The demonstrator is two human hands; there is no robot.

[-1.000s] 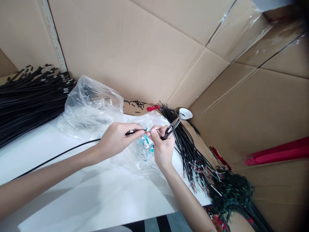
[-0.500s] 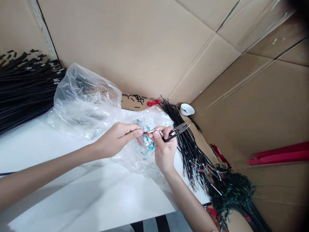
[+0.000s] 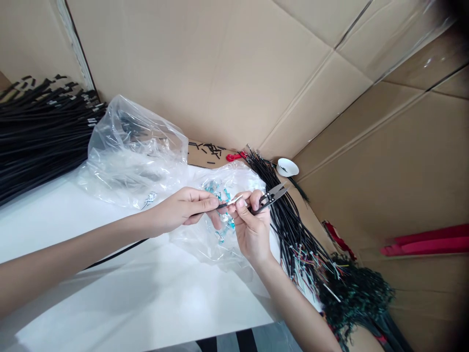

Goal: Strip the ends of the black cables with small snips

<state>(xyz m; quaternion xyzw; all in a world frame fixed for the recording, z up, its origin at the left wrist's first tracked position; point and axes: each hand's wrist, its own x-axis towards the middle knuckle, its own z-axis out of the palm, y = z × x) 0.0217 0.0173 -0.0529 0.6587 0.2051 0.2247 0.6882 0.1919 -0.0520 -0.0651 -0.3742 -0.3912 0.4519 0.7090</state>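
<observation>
Between thumb and fingers, my left hand [image 3: 196, 208] pinches a black cable [image 3: 117, 253], which trails back under my forearm. A short white end [image 3: 234, 200] sticks out of the cable toward the right. My right hand [image 3: 252, 220] has its thumb and index finger at this white end. Dark thread snips [image 3: 270, 197] are held in the same hand, their blades apart and pointing up and right. Beneath both hands lies a clear plastic bag [image 3: 198, 247] with small blue-and-clear pieces [image 3: 221, 237].
Behind on the left are a large clear bag [image 3: 135, 151] and a pile of black cables [image 3: 40, 142]. Stripped cables [image 3: 289, 222] lie at right, near a white bowl [image 3: 287, 167], a red object [image 3: 236, 156] and dark green strands [image 3: 359, 288]. Cardboard walls [image 3: 205, 68] surround the white table [image 3: 176, 303].
More of the black cable now shows below my left forearm. The white end between my hands is more visible and tilted upward. The whole view has shifted slightly.
</observation>
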